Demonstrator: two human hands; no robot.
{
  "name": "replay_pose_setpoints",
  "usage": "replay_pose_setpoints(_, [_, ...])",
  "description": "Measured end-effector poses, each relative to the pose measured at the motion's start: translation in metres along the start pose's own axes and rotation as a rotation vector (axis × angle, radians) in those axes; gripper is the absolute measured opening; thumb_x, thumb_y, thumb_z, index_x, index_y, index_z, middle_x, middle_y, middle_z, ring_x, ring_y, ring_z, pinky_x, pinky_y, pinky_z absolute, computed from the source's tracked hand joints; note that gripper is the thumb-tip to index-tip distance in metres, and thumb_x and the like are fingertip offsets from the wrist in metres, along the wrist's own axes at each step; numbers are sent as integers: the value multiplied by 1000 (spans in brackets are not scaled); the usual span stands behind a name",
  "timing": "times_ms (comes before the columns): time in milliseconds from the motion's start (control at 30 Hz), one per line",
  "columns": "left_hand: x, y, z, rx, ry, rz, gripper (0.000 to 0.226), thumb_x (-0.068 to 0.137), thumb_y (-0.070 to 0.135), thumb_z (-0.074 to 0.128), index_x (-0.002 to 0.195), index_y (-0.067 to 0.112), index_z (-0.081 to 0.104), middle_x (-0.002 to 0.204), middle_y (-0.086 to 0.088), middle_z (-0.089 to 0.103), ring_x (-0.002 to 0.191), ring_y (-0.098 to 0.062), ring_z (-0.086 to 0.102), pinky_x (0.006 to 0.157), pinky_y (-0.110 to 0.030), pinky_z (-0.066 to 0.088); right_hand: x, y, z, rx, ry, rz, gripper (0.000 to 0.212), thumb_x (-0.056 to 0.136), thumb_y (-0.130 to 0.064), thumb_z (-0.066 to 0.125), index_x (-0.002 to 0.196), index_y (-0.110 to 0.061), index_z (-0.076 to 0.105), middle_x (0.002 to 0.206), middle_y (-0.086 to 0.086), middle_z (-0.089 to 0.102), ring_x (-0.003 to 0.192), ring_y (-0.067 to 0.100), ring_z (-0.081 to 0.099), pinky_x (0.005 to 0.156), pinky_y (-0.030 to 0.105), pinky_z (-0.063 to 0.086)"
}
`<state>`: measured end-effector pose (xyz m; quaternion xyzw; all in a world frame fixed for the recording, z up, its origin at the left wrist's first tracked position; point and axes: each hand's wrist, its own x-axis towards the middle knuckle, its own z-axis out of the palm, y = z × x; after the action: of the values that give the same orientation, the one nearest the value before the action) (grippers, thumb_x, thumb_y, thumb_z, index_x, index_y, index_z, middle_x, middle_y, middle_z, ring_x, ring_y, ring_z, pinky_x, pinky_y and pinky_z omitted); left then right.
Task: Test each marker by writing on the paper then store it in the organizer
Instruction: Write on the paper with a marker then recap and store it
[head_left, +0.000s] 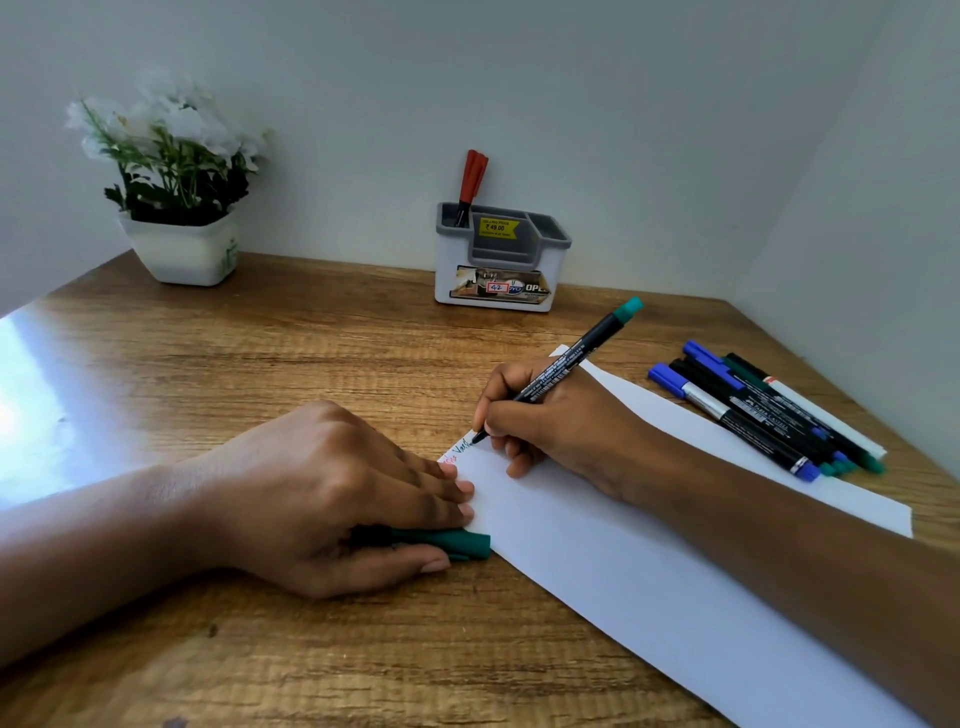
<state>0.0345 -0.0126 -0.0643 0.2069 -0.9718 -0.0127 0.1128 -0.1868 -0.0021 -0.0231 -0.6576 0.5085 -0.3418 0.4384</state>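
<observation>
Two sets of fingers are at work right now: the fingers (496, 415) of the right hand (561, 426) pinch the green marker (571, 364) low on its barrel, tip down on the paper (649, 571) near its far left corner, laying green letters just beside a red scribble (449, 458). Over on the left hand (322, 493), the fingertips (460, 488) press flat on the paper's edge while the thumb tucks the green cap (457, 543) against them. So, by my reckoning, this one's mid-test, and it needs capping before it goes anywhere. Out at the back, the organizer (498, 260) stands by the wall with what look like two red markers (472, 179) upright in its left compartment, so those seem done. Plenty left, though: a pile of markers (763, 410), blue, black and green caps among them, lies at the right, partly on the paper's far edge, well apart from the organizer. A white flower pot (182, 249) sits at the back left of the wooden table (260, 364). Nothing blocks the way to the organizer that I can see, but the pile lies near the right hand, and a careless sweep could roll them.
</observation>
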Motion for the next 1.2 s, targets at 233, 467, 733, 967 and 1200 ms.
replay_pose_setpoints(233, [1, 1, -2, -17, 23, 14, 31, 89, 52, 54, 116, 37, 60, 110, 17, 69, 102, -2, 65, 82, -35, 56, 0, 1, 1, 3, 37, -9, 9, 83, -3, 59, 84, 5, 63, 59, 4, 57, 50, 5, 54, 46, 19, 50])
replay_pose_setpoints(467, [0, 0, -1, -23, 24, 18, 31, 92, 53, 49, 118, 39, 58, 111, 18, 68, 104, -1, 63, 84, -34, 55, 0, -1, 2, -10, 38, 5, 7, 83, -6, 60, 77, -5, 63, 58, 3, 57, 49, 5, 54, 47, 21, 50])
replay_pose_setpoints(733, [1, 8, -16, -55, 76, 65, 25, 89, 44, 58, 112, 34, 64, 107, 14, 71, 100, -5, 67, 81, -35, 57, 1, -10, -10, 440, 139, 138, 19, 86, 0, 52, 71, -6, 62, 58, 4, 56, 46, 7, 49, 41, 17, 47])
replay_pose_setpoints(967, [13, 18, -41, -419, 169, -114, 29, 84, 44, 64, 108, 28, 72, 103, 18, 72, 90, 4, 68, 76, -26, 59, -20, -46, -34, 240, 112, -78, 7, 84, -11, 65, 81, -12, 58, 59, 1, 59, 50, 10, 53, 48, 23, 49])
replay_pose_setpoints(1200, [36, 37, -61, -860, 392, -518, 22, 76, 35, 64, 93, 22, 71, 87, 3, 76, 83, -14, 72, 76, -39, 56, -36, -57, -47, 390, 224, -154, 18, 91, -10, 54, 83, -11, 71, 66, 3, 62, 58, 12, 58, 51, 24, 53])
